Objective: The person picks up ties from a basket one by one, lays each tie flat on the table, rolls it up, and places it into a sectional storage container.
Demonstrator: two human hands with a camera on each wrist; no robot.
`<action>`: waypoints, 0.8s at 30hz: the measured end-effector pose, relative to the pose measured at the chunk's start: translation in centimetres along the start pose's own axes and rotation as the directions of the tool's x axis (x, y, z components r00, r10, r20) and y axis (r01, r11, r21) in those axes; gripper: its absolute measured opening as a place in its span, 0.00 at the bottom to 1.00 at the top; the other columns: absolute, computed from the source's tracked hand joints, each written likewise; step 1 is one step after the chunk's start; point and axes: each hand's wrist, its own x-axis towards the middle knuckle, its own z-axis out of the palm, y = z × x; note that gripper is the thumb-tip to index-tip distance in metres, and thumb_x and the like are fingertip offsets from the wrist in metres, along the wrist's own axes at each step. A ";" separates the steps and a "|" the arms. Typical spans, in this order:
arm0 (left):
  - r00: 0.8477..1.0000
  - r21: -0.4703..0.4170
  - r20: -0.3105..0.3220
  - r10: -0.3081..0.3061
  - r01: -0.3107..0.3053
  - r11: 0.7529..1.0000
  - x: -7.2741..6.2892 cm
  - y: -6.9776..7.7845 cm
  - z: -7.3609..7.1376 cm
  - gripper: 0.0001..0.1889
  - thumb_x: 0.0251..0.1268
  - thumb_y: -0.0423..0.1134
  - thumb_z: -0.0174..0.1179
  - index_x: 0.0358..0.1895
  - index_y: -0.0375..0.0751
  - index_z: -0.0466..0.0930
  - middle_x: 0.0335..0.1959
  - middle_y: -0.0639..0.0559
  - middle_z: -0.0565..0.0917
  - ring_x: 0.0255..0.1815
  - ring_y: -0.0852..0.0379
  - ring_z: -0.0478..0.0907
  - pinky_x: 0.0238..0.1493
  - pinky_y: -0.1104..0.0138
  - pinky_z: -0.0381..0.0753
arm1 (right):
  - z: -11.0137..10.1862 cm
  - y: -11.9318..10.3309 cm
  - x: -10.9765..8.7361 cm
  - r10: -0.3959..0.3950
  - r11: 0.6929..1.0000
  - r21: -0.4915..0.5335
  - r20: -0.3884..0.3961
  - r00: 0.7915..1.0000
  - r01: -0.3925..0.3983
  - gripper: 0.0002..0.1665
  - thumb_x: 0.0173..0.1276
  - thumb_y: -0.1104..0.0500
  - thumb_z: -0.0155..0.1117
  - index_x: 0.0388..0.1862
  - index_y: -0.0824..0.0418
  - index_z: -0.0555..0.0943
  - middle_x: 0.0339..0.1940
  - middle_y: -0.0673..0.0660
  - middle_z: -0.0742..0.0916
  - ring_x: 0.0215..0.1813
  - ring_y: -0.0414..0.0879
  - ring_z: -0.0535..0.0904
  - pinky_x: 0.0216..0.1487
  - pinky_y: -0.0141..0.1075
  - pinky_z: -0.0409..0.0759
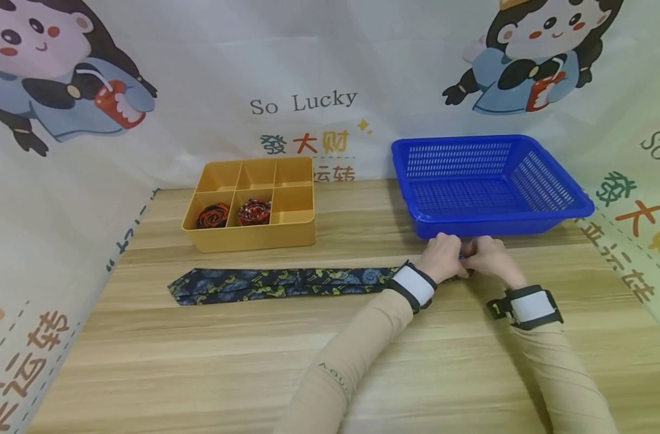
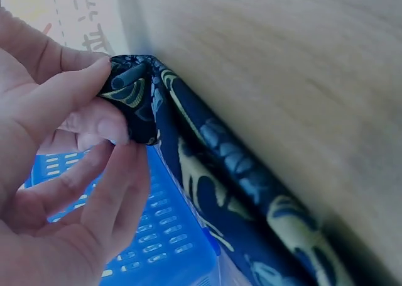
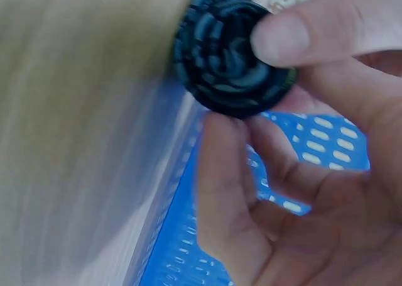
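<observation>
A dark navy necktie [image 1: 275, 283] with yellow and light-blue figures lies lengthwise across the table, its wide pointed end at the left. Its other end is wound into a small coil [image 3: 232, 60], whose spiral edge faces the right wrist view. My left hand [image 1: 442, 256] and right hand [image 1: 491, 259] are together at that coil, just in front of the blue basket. Fingers and thumbs of both hands pinch the rolled end. In the left wrist view, the flat length of tie [image 2: 213, 166] runs away from the roll. From the head view the hands mostly hide the coil.
A blue perforated plastic basket [image 1: 492, 226] stands behind my hands. At the back left is a yellow compartment box [image 1: 254, 238]; two front compartments hold a red-and-black rolled tie [image 1: 214, 216] and a red patterned rolled tie [image 1: 255, 212]. Printed cloth [image 1: 308, 66] hangs around the table.
</observation>
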 end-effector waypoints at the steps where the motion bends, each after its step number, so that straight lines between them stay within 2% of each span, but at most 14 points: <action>1: 1.000 0.008 0.005 -0.004 0.004 1.000 0.1 0.0 0.0 0.16 0.41 0.49 0.76 0.29 0.43 0.86 0.31 0.54 0.86 0.33 0.61 0.81 0.36 0.71 0.79 | -0.1 0.2 -0.1 -0.009 1.000 0.026 0.016 1.000 0.009 0.11 0.57 0.59 0.64 0.29 0.68 0.78 0.29 0.61 0.81 0.33 0.51 0.74 0.30 0.35 0.70; 5: 0.998 0.031 0.056 -0.012 0.010 0.999 0.1 -0.3 -0.1 0.15 0.42 0.47 0.76 0.27 0.44 0.80 0.28 0.57 0.83 0.31 0.62 0.79 0.36 0.71 0.76 | -0.2 0.5 -0.3 -0.013 0.984 0.179 0.121 0.993 -0.009 0.19 0.63 0.59 0.61 0.43 0.75 0.76 0.34 0.60 0.83 0.35 0.45 0.78 0.35 0.34 0.77; 9: 0.992 0.010 0.129 -0.004 0.003 1.000 0.1 -1.0 -0.6 0.18 0.42 0.46 0.76 0.31 0.44 0.78 0.29 0.56 0.82 0.33 0.61 0.79 0.35 0.72 0.75 | 0.0 0.3 -0.3 0.000 0.970 0.240 0.146 0.989 -0.035 0.19 0.61 0.58 0.62 0.42 0.74 0.77 0.32 0.56 0.83 0.32 0.41 0.78 0.35 0.33 0.79; 11: 0.986 -0.017 0.165 -0.016 0.019 1.000 0.1 -1.5 -0.9 0.19 0.41 0.45 0.77 0.35 0.43 0.79 0.33 0.55 0.83 0.36 0.60 0.79 0.36 0.73 0.76 | 0.2 -0.1 -0.2 0.010 0.976 0.217 0.120 0.993 -0.036 0.18 0.59 0.56 0.65 0.39 0.72 0.79 0.30 0.54 0.83 0.31 0.42 0.77 0.33 0.32 0.77; 14: 0.972 -0.028 0.228 -0.060 0.068 0.997 0.0 -2.3 -1.1 0.19 0.41 0.40 0.77 0.39 0.43 0.82 0.39 0.55 0.85 0.40 0.59 0.80 0.38 0.73 0.77 | 0.4 -0.5 -0.1 0.037 0.982 0.181 0.088 0.995 -0.053 0.22 0.56 0.53 0.69 0.40 0.71 0.79 0.30 0.54 0.84 0.30 0.42 0.78 0.32 0.31 0.76; 19: 0.948 0.040 0.294 -0.121 0.115 0.993 -0.3 -3.3 -1.2 0.19 0.43 0.41 0.76 0.42 0.44 0.84 0.43 0.55 0.85 0.44 0.59 0.81 0.40 0.72 0.78 | 0.8 -1.1 -0.2 0.059 0.990 0.127 0.042 0.997 -0.064 0.26 0.53 0.52 0.72 0.41 0.71 0.77 0.34 0.59 0.84 0.32 0.46 0.78 0.31 0.31 0.72; 21: 0.945 0.046 0.311 -0.102 0.092 0.995 -0.4 -3.3 -1.4 0.22 0.43 0.45 0.76 0.44 0.44 0.83 0.44 0.55 0.85 0.46 0.59 0.80 0.42 0.72 0.77 | 1.1 -1.3 -0.2 0.053 0.993 0.103 0.023 0.998 -0.055 0.26 0.52 0.51 0.73 0.39 0.70 0.77 0.35 0.60 0.82 0.35 0.48 0.76 0.32 0.32 0.71; 24: 0.953 0.011 0.302 -0.007 0.004 1.000 -0.3 -3.0 -1.9 0.25 0.42 0.49 0.76 0.46 0.44 0.81 0.45 0.55 0.84 0.47 0.59 0.78 0.45 0.73 0.76 | 1.4 -1.6 -0.1 0.021 0.998 0.058 -0.013 1.000 -0.020 0.22 0.51 0.54 0.72 0.35 0.69 0.76 0.34 0.61 0.81 0.37 0.52 0.74 0.33 0.34 0.71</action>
